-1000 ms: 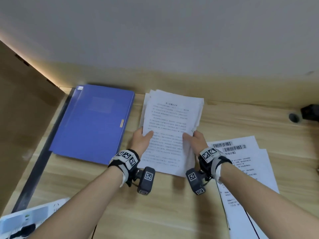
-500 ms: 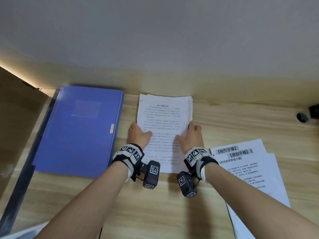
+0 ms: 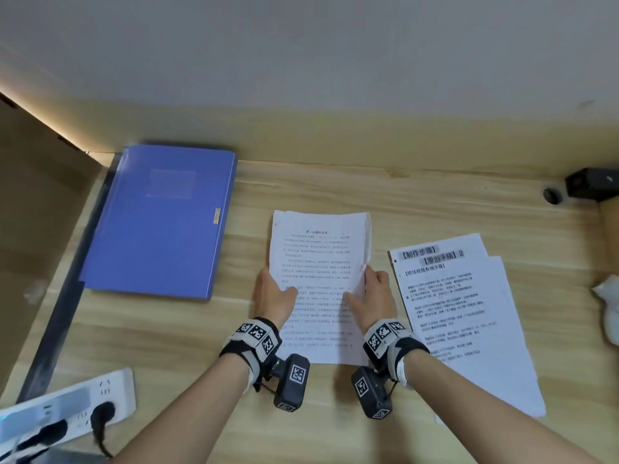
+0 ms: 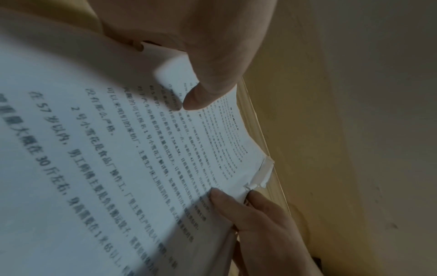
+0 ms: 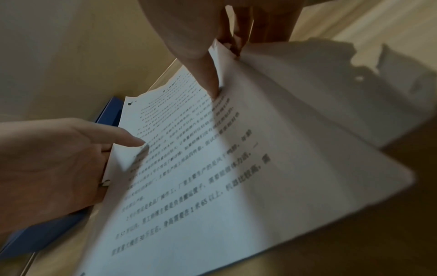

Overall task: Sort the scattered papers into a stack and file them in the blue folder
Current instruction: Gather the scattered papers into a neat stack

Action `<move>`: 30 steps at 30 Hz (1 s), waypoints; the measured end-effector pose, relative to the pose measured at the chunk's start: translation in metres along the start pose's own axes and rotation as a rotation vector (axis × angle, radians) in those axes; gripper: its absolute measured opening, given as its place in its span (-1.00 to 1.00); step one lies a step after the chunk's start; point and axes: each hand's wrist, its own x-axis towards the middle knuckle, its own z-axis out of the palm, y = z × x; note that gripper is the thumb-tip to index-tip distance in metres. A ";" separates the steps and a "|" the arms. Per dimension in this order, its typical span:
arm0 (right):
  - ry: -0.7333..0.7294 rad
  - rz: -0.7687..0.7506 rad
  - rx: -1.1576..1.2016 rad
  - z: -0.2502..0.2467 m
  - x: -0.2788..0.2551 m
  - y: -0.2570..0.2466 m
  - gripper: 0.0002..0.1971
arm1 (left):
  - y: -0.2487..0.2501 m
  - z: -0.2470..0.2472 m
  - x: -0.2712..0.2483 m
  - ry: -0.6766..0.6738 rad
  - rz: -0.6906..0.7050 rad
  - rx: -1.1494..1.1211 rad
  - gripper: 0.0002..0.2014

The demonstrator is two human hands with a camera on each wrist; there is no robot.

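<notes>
A stack of printed white papers is held over the wooden desk between both hands. My left hand grips its left edge, thumb on top of the sheet. My right hand grips the right edge the same way. In the left wrist view my left hand's thumb presses the stack of papers; in the right wrist view the right thumb pinches the stack of papers. The closed blue folder lies flat to the left of the stack, and its edge shows as the blue folder in the right wrist view.
More printed sheets lie on the desk right of the stack. A white power strip with a black plug sits at the near left. A black object and a cable hole are at the far right; something white lies at the right edge.
The fanned sheets have been squared into one neat stack. Both hands have drawn it back from the wall toward me, away from the folder.
</notes>
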 end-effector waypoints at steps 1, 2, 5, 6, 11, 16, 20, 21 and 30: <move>0.001 -0.003 -0.002 0.001 -0.008 0.005 -0.42 | -0.007 0.003 -0.007 -0.004 0.006 -0.002 -0.47; 0.007 -0.007 -0.001 0.003 -0.015 0.010 -0.42 | -0.010 0.004 -0.016 -0.006 0.002 -0.002 -0.48; 0.029 -0.006 -0.004 0.006 -0.032 0.023 -0.43 | -0.017 0.009 -0.034 0.006 -0.015 -0.001 -0.53; 0.032 -0.008 -0.004 0.007 -0.036 0.025 -0.42 | -0.021 0.009 -0.037 0.004 -0.008 0.002 -0.53; 0.012 0.001 0.023 -0.003 -0.038 0.031 -0.45 | -0.022 0.008 -0.043 -0.001 0.011 0.070 -0.51; 0.104 0.054 0.056 -0.048 -0.030 0.054 -0.41 | 0.012 0.016 -0.064 0.266 0.192 0.215 -0.40; 0.193 0.109 0.049 -0.100 -0.023 0.102 -0.40 | 0.040 0.057 -0.096 -0.016 0.230 -0.009 -0.55; 0.210 0.133 0.036 -0.112 -0.022 0.115 -0.41 | 0.045 0.072 -0.102 -0.101 0.209 -0.017 -0.57; 0.196 0.391 0.011 -0.168 -0.016 0.199 -0.34 | 0.060 0.175 -0.121 -0.432 -0.097 -0.123 -0.89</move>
